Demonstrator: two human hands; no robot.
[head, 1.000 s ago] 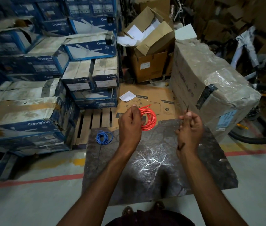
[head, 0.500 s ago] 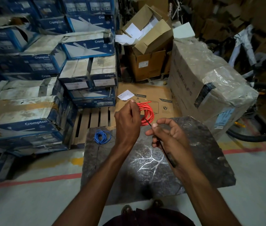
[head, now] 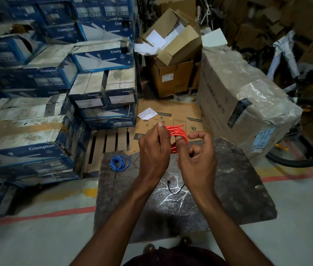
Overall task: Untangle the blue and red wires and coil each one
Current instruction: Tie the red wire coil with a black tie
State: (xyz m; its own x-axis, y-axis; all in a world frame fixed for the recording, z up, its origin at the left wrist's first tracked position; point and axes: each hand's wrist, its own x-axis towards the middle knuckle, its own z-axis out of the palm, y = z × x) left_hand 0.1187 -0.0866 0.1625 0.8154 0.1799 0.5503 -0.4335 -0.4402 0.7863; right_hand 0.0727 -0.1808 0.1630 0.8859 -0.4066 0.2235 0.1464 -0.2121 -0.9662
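1. Black tie (head: 175,187), one: dropped from right hand (head: 198,160), now on counter (head: 238,179).
2. Red wire (head: 178,131), one coil: left hand (head: 152,150) grips, right hand pinches, above counter.
3. Blue wire (head: 118,163), one coil: on counter, left.

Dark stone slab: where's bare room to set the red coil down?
Free: right half of the dark stone slab, toward the taped cardboard box, and its near edge. Crowded: blue wire coil at the far-left corner, small black cord mid-slab.

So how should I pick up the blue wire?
Come from above and pinch the bunched side of the blue wire, thumb through its hole. It lies flat in a ring on the slab, so all the loops should lift together.
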